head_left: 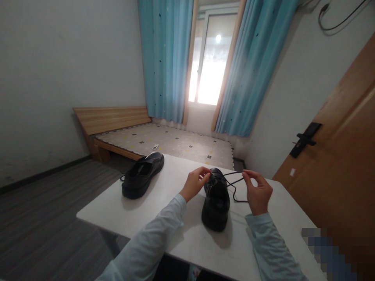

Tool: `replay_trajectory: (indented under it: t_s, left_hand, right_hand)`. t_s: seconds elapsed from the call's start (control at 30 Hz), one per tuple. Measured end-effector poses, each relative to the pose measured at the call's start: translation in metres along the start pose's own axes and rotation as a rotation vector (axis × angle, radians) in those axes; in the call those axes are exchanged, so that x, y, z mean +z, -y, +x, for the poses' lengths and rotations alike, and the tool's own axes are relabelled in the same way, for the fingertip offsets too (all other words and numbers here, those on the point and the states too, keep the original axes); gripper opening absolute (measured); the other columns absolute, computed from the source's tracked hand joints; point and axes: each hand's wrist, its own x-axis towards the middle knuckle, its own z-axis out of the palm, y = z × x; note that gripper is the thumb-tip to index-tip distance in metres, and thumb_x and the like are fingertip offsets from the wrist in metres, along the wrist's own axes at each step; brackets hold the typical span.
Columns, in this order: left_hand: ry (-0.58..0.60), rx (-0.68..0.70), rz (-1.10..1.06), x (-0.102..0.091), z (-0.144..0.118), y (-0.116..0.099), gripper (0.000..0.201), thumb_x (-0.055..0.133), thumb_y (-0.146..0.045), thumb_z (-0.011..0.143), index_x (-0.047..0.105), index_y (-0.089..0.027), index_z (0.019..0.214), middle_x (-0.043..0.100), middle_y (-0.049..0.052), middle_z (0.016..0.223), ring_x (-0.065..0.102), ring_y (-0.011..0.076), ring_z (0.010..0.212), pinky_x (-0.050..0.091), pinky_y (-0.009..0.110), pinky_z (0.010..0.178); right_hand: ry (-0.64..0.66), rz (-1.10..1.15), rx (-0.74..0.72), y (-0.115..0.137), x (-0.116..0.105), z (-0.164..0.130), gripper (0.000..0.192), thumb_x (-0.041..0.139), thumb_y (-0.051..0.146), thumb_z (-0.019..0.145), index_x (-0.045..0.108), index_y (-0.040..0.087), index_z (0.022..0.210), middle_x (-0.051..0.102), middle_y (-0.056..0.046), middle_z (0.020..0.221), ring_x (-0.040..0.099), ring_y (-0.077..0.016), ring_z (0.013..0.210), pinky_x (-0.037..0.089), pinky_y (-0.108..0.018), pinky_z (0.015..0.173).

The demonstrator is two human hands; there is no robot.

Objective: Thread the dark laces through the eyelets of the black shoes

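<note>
A black lace-up shoe (pixel 216 203) stands on the white table in front of me, its heel toward me and its toe pointing away. My left hand (pixel 195 182) is closed at the left side of its lacing, with the fingertips partly hidden against the upper. To the right of the shoe, my right hand (pixel 258 191) pinches a black shoelace (pixel 233 174) between thumb and fingers. The lace is drawn out sideways from the shoe, and a loose length hangs down onto the tabletop. A second black shoe (pixel 143 175) rests at the table's left side, apart from both hands.
The white table (pixel 175 246) has its far edge close to a bed (pixel 175 140) with a patterned mattress. A small white remote (pixel 155 147) lies on the mattress. A wooden door (pixel 336 156) with a black handle is at the right. Blue curtains (pixel 166 58) flank the window.
</note>
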Motion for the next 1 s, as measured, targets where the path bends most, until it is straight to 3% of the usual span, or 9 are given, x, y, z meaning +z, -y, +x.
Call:
replay_trajectory:
  t_s: [0.17,0.43,0.6,0.8,0.87,1.0]
  left_hand:
    - [0.001,-0.043,0.056,0.004,0.001,0.011,0.021,0.049,-0.020,0.081,0.064,-0.016,0.096,0.067,0.005,0.093,0.061,0.0121,0.077,0.051,0.023,0.068]
    - [0.151,-0.023,0.137,0.006,-0.002,0.014,0.034,0.044,-0.020,0.086,0.056,-0.020,0.118,0.061,0.005,0.119,0.057,0.0171,0.107,0.045,0.032,0.095]
    - [0.232,-0.002,0.150,0.006,-0.003,0.013,0.036,0.044,-0.020,0.087,0.055,-0.018,0.121,0.059,0.007,0.123,0.053,0.0185,0.115,0.040,0.034,0.101]
    - [0.205,0.053,0.103,0.008,-0.001,0.018,0.034,0.044,-0.018,0.086,0.057,-0.017,0.118,0.058,0.008,0.123,0.053,0.0185,0.115,0.039,0.034,0.103]
    - [0.193,0.060,0.100,0.008,-0.001,0.019,0.033,0.044,-0.018,0.086,0.058,-0.017,0.116,0.059,0.009,0.122,0.053,0.0186,0.115,0.039,0.034,0.102]
    - [0.174,0.062,0.090,0.008,0.000,0.019,0.032,0.044,-0.018,0.086,0.060,-0.017,0.114,0.059,0.009,0.120,0.054,0.0185,0.112,0.040,0.034,0.101]
  right_hand:
    - [-0.149,-0.036,0.024,-0.011,-0.002,0.005,0.028,0.063,0.041,0.074,0.066,0.014,0.083,0.066,-0.006,0.078,0.059,-0.0175,0.069,0.048,-0.035,0.075]
    - [-0.251,-0.054,0.110,-0.021,-0.004,0.007,0.019,0.063,0.032,0.071,0.061,0.015,0.079,0.061,-0.003,0.073,0.055,-0.0142,0.060,0.050,-0.031,0.065]
    - [-0.227,0.168,0.133,-0.015,-0.003,0.009,0.024,0.066,0.034,0.071,0.059,0.015,0.085,0.060,-0.003,0.080,0.059,-0.0127,0.059,0.051,-0.031,0.062]
    - [-0.176,0.415,0.170,-0.009,-0.001,0.010,0.025,0.067,0.034,0.071,0.057,0.016,0.085,0.057,-0.001,0.080,0.064,-0.0152,0.061,0.054,-0.037,0.067]
    - [-0.166,0.310,0.167,-0.011,-0.003,0.011,0.027,0.065,0.037,0.072,0.058,0.016,0.087,0.058,-0.002,0.079,0.061,-0.0145,0.060,0.053,-0.035,0.064]
    - [-0.089,-0.131,0.131,-0.022,-0.007,0.011,0.025,0.058,0.036,0.074,0.064,0.015,0.085,0.060,-0.004,0.073,0.051,-0.0135,0.055,0.044,-0.029,0.057]
